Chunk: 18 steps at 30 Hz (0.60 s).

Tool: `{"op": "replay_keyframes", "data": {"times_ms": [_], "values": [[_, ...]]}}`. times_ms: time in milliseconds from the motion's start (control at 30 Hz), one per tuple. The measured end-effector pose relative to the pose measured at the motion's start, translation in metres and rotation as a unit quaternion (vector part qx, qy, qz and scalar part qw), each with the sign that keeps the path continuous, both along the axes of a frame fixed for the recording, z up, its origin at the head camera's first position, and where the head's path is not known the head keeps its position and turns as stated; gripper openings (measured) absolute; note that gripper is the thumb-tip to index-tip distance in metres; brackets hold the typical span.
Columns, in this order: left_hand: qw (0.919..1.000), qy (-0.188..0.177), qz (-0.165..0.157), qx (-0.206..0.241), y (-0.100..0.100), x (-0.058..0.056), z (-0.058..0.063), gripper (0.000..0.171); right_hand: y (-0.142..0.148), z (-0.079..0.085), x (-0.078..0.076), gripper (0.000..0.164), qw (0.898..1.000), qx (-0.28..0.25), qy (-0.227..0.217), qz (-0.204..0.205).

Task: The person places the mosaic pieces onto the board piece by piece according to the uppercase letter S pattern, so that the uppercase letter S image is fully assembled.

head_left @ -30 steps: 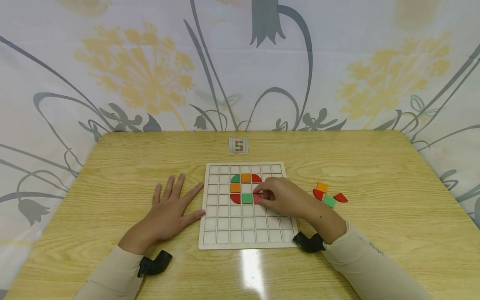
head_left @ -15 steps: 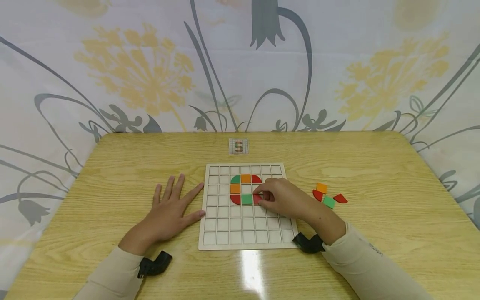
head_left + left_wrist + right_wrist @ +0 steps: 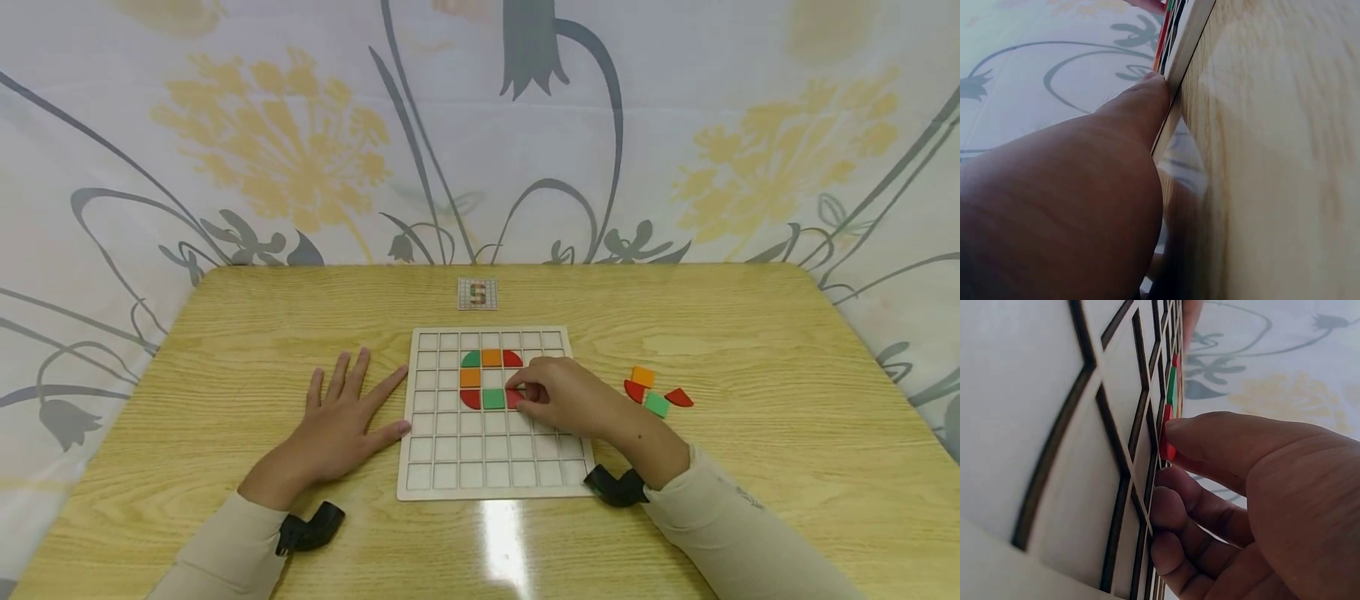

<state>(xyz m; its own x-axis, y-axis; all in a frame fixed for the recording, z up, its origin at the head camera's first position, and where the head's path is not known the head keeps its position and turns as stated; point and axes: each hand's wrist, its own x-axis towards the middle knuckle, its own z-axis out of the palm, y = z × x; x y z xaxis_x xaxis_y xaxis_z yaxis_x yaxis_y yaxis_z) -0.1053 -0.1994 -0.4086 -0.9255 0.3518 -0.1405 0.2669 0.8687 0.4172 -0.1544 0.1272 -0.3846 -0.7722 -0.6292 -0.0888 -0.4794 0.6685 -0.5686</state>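
My right hand pinches a red quarter-circle tile over a cell of the white grid board. In the right wrist view the thumb lies against the red tile's edge, and the other fingers curl down onto the board. Left of it sit a green square tile and another red quarter-circle. Above are an orange square, a dark green quarter-circle, a second orange square and a red quarter-circle. My left hand rests spread on the table, thumb and index tips at the board's left edge.
Right of the board lie loose tiles: an orange square, a green square and two red quarter-circles, one farther right. A small card with a printed grid pattern lies behind the board. A patterned curtain hangs behind the table.
Both hands keep their places, the right fingers still on the same red tile. The tiles and board show no visible movement beyond a slight shift of the whole view.
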Motion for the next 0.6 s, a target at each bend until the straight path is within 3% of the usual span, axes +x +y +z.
{"op": "replay_keyframes", "data": {"times_ms": [100, 400, 600], "values": [[1.0, 0.005, 0.0, 0.002, 0.0028, -0.0003, 0.0027, 0.073, 0.0028, 0.0014, 0.0005, 0.022, 1.0, 0.001, 0.004, 0.002], [0.9999, 0.007, 0.001, 0.008, 0.0019, 0.0035, -0.0039, 0.073, 0.0005, -0.007, 0.0034, 0.023, 1.0, 0.003, 0.003, 0.001], [0.9998, 0.015, 0.002, 0.01, 0.002, 0.0021, -0.0007, 0.072, 0.0016, -0.0012, 0.0026, 0.031, 1.0, -0.001, 0.01, 0.002]]}}
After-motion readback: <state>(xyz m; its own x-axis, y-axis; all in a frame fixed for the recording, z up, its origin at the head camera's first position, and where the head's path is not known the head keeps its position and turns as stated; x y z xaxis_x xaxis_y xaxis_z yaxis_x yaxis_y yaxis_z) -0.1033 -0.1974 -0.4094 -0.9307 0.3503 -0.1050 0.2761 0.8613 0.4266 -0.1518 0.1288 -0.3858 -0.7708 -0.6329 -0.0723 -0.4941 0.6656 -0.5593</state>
